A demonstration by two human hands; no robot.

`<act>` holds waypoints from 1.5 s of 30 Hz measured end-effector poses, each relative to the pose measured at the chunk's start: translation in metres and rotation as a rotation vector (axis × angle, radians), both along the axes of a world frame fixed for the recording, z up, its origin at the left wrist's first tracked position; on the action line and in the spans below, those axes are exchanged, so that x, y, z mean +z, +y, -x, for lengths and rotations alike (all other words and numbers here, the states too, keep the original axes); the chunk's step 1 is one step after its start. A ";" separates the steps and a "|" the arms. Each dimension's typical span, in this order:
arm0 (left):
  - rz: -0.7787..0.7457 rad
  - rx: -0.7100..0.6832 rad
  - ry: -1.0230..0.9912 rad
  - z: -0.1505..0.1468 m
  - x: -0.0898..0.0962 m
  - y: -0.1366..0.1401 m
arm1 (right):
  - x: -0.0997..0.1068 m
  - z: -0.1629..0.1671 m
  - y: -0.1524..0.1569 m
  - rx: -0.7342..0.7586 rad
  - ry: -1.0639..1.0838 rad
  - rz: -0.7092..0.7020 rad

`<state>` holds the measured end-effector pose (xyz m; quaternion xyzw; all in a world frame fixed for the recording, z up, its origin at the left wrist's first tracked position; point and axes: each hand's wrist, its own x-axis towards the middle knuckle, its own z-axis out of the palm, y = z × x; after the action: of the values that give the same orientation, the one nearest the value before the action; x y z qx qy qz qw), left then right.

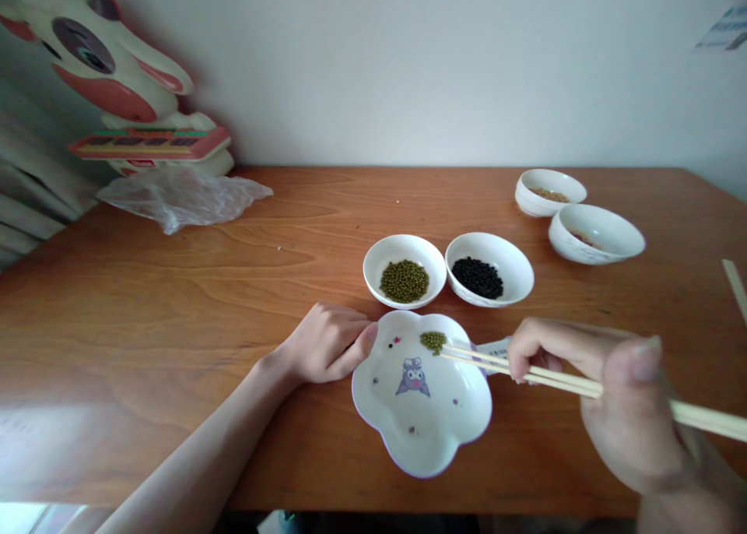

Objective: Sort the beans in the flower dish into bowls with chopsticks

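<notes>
In front of me lies a white flower-shaped dish (408, 440) with a purple rim and a printed cartoon figure. My left hand (332, 343) rests on the table with curled fingers, its thumb pressed to the dish's left rim. A pair of wooden chopsticks (560, 380) is held in my right hand (618, 394), tips at a small heap of mung beans (433, 341) in the dish. Whether a bean sits between the tips, I cannot tell. Just behind stand a white bowl (373, 263) of green mung beans and a second white bowl (519, 273) of black beans.
Farther right, two more white bowls (528, 201) (618, 247) hold small amounts of food. A clear plastic bag (187, 199) lies before a cow-shaped toy keyboard (157, 141) at the back left. Partly under my right hand is a white labelled strip (495, 355). Another wooden stick (735, 285) shows at the right edge.
</notes>
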<state>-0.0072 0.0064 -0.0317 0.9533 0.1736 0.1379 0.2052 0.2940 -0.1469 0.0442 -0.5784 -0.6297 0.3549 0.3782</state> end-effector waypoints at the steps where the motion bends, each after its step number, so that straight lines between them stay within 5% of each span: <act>1: -0.002 -0.002 -0.005 0.000 0.000 0.000 | -0.001 0.000 0.000 -0.002 -0.003 0.005; 28: -0.017 0.004 -0.019 -0.001 0.001 0.000 | -0.005 0.013 0.004 0.059 -0.010 -0.020; 45: -0.043 -0.002 -0.041 -0.002 0.003 0.000 | 0.011 0.036 0.018 -0.209 0.021 -0.289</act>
<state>-0.0048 0.0064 -0.0291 0.9547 0.1653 0.1607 0.1884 0.2581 -0.1285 0.0550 -0.5765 -0.6066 0.2254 0.4989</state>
